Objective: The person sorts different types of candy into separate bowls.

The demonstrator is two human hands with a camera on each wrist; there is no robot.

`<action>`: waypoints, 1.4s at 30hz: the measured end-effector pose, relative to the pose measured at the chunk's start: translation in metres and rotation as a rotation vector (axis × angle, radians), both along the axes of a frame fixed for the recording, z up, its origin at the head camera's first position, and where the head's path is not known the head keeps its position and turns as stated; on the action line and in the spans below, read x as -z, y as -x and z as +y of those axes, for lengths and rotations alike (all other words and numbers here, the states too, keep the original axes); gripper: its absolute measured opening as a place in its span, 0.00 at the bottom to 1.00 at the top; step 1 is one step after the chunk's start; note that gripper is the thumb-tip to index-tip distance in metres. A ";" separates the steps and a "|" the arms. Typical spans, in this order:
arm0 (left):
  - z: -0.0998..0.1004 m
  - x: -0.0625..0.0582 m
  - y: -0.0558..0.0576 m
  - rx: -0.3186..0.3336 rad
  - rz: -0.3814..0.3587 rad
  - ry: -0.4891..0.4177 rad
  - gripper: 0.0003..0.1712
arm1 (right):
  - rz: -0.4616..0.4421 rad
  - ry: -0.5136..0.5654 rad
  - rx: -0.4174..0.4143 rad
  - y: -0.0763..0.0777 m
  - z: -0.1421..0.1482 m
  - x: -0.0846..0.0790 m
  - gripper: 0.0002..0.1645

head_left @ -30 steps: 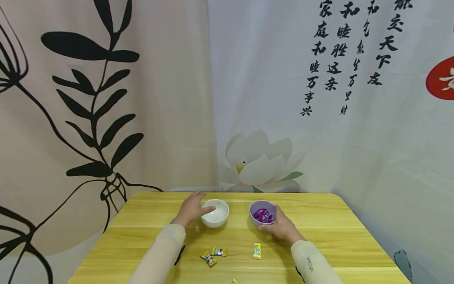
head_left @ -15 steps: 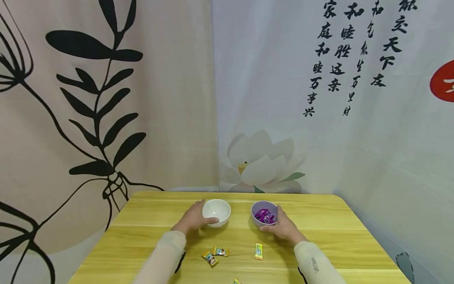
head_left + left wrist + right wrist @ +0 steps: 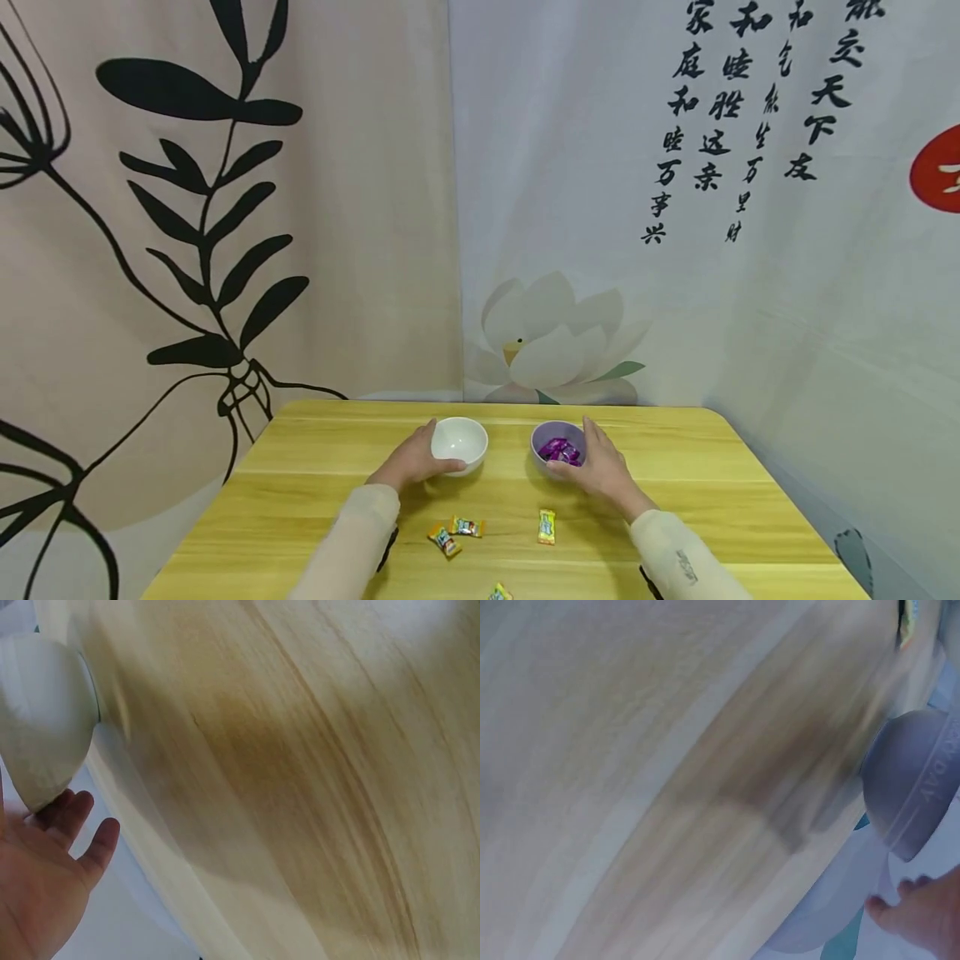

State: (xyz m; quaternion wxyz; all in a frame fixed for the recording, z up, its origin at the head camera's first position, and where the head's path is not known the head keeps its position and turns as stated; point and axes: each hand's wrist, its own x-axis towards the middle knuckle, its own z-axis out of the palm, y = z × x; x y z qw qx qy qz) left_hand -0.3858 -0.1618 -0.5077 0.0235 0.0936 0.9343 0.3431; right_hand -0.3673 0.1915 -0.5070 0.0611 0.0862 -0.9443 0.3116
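Observation:
A white bowl (image 3: pixel 459 442) stands left of centre towards the table's far edge. My left hand (image 3: pixel 414 458) holds it from the left, thumb across the near side; in the left wrist view the fingertips meet the bowl's rim. To the right is a purple bowl (image 3: pixel 542 432) with several purple-wrapped candies (image 3: pixel 560 451) inside. My right hand (image 3: pixel 602 468) is spread around its right side, thumb in front of it and fingers raised behind. The right wrist view shows a gap between those fingers and the lettered purple bowl (image 3: pixel 907 780).
Two orange-yellow wrapped candies (image 3: pixel 445 542) lie close together in front of the white bowl. One yellow candy (image 3: pixel 547 527) lies in front of the purple bowl, another (image 3: pixel 500 592) at the bottom edge of the view. Behind the wooden table (image 3: pixel 330 425) hangs a printed curtain (image 3: pixel 375 208).
My left hand has come down around the white bowl and now holds it. The right hand has loosened from the purple bowl and drawn slightly right. Both bowls stay in place.

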 end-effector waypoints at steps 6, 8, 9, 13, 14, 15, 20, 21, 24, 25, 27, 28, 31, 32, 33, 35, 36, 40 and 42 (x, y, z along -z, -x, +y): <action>0.000 0.001 0.000 -0.013 -0.009 0.038 0.69 | 0.110 -0.025 -0.027 -0.006 -0.003 -0.005 0.69; 0.000 0.000 0.000 -0.015 -0.007 0.047 0.69 | 0.154 -0.022 -0.067 -0.011 -0.007 -0.008 0.66; 0.000 0.000 0.000 -0.015 -0.004 0.052 0.69 | 0.171 -0.023 -0.092 -0.015 -0.009 -0.010 0.65; 0.000 -0.002 0.000 -0.012 0.007 0.071 0.69 | 0.192 -0.010 -0.241 -0.034 -0.019 -0.015 0.58; 0.000 -0.003 -0.001 -0.012 0.011 0.076 0.69 | 0.180 -0.007 -0.285 -0.040 -0.023 -0.016 0.56; 0.000 -0.003 -0.001 -0.012 0.015 0.080 0.68 | 0.165 -0.007 -0.329 -0.045 -0.026 -0.016 0.54; 0.000 -0.005 -0.002 -0.012 0.027 0.073 0.68 | 0.062 -0.054 -0.542 -0.071 -0.042 -0.012 0.42; 0.000 -0.005 -0.002 -0.012 0.027 0.069 0.68 | 0.051 -0.069 -0.582 -0.075 -0.045 -0.011 0.40; 0.001 -0.004 -0.002 -0.013 0.026 0.064 0.67 | 0.040 -0.089 -0.708 -0.084 -0.051 -0.003 0.35; 0.001 -0.004 -0.001 -0.013 0.027 0.063 0.67 | 0.050 -0.097 -0.747 -0.087 -0.053 0.000 0.34; 0.001 -0.004 -0.002 -0.012 0.029 0.064 0.67 | 0.075 -0.108 -0.816 -0.090 -0.056 0.007 0.31; 0.002 -0.004 -0.001 -0.012 0.030 0.065 0.67 | 0.097 -0.117 -0.846 -0.091 -0.057 0.011 0.30; 0.002 -0.006 -0.001 -0.014 0.030 0.072 0.66 | 0.153 -0.149 -0.911 -0.092 -0.060 0.021 0.28; 0.002 -0.007 -0.001 -0.016 0.029 0.075 0.66 | 0.169 -0.160 -0.929 -0.092 -0.061 0.024 0.28; 0.003 -0.007 -0.002 -0.019 0.026 0.076 0.66 | 0.187 -0.175 -0.945 -0.092 -0.062 0.027 0.28; 0.003 -0.007 -0.003 -0.023 0.024 0.081 0.66 | 0.188 -0.191 -0.964 -0.091 -0.063 0.031 0.27; 0.003 -0.007 -0.003 -0.024 0.023 0.083 0.66 | 0.191 -0.197 -0.972 -0.091 -0.064 0.032 0.26; 0.003 -0.008 -0.004 -0.032 0.022 0.080 0.66 | 0.218 -0.209 -0.993 -0.090 -0.069 0.033 0.23; 0.003 -0.008 -0.004 -0.033 0.026 0.081 0.66 | 0.258 -0.214 -1.008 -0.091 -0.071 0.033 0.20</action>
